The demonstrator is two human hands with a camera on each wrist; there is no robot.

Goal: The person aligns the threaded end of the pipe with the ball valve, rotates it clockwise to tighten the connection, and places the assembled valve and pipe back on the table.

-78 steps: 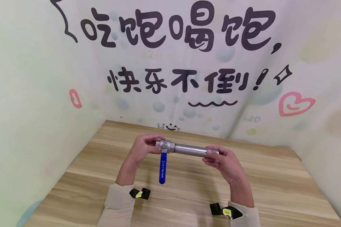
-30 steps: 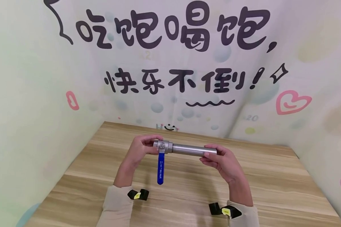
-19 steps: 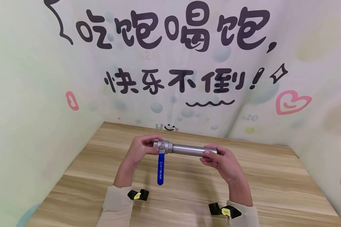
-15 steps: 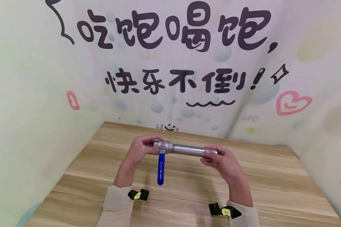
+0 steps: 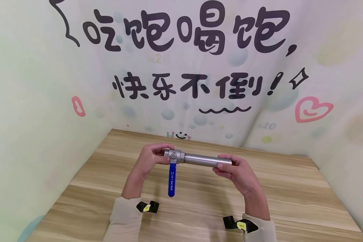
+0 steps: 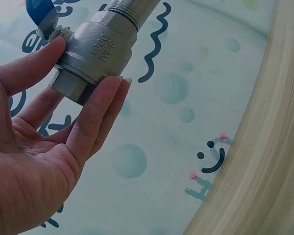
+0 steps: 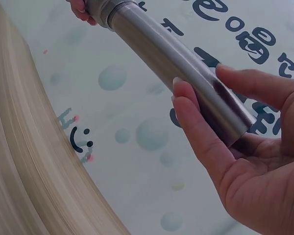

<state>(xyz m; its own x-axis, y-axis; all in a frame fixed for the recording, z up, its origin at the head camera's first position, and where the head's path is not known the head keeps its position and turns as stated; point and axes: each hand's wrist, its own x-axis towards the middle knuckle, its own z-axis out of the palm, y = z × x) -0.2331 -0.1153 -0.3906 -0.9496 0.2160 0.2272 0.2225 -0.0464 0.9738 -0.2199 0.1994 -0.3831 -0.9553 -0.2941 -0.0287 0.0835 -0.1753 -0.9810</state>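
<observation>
Right of the valve (image 5: 174,156), the right hand (image 5: 240,174) pinches the pipe (image 5: 201,159), thumb (image 5: 227,167) slightly lower than before, suggesting slight turning; the left hand (image 5: 149,158) grips the valve.

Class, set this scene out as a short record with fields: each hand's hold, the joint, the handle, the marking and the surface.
Left hand: grips valve body
Right hand: holds pipe near its free end
Joint: pipe meets valve body, some thread showing
Handle: blue, crosswise to pipe
Body marking: 1000 WOG
Surface: wood-grain table, below the held parts
</observation>
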